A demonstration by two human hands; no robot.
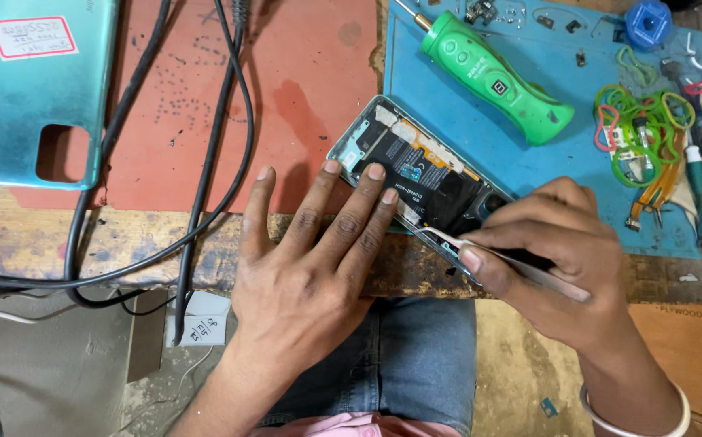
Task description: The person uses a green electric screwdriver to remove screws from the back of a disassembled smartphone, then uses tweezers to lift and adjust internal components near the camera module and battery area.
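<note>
An opened phone (415, 162) lies face down at the bench edge, its black battery and inner boards showing. My left hand (310, 259) rests flat, fingers spread, with three fingertips pressing on the phone's near side. My right hand (553, 251) grips metal tweezers (480, 249), their tips reaching into the phone's lower end. The right hand covers that end of the phone.
A teal phone back cover (35, 89) lies at the far left on a red mat (302, 73). Black cables (205, 162) cross the mat. On the blue mat (529, 186) sit a green electric screwdriver (496, 81), coloured rubber bands (638, 121), small tools and screws.
</note>
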